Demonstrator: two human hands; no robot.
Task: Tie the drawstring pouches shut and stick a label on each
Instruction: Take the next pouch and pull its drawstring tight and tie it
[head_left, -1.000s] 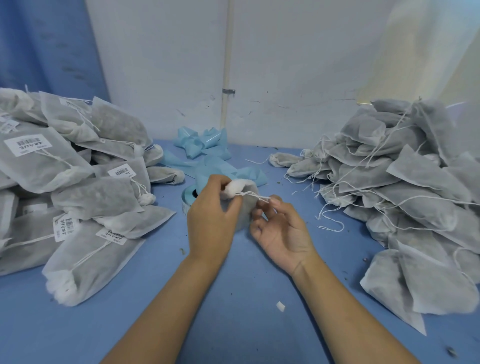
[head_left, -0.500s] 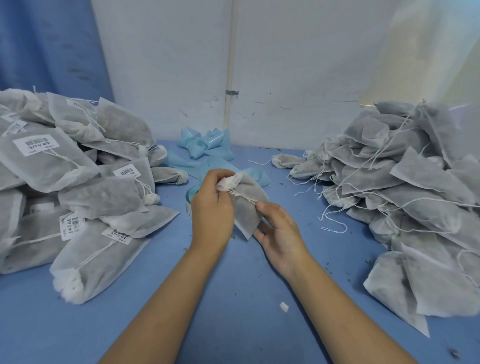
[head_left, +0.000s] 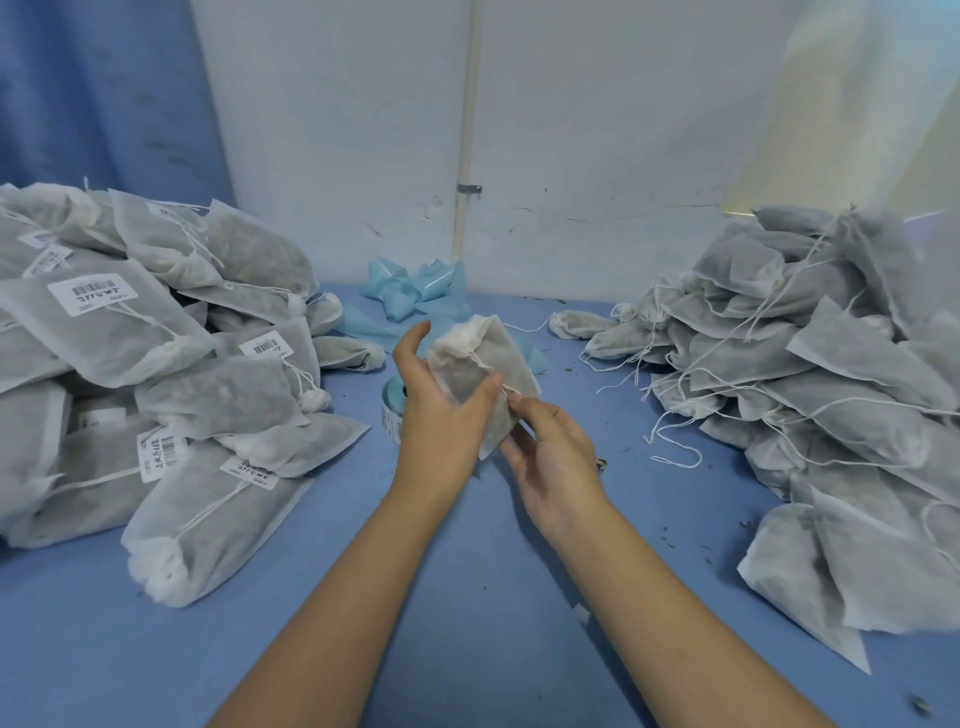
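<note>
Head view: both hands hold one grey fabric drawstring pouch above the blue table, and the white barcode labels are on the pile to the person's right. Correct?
No. The head view shows the white barcode labels on the left pile of pouches; the right pile shows none. The left hand and right hand do hold one grey fabric drawstring pouch above the blue table.

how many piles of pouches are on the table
2: a labelled pile on the left, an unlabelled pile on the right; both run off frame. One more pouch is held mid-table, outside either pile.
</note>
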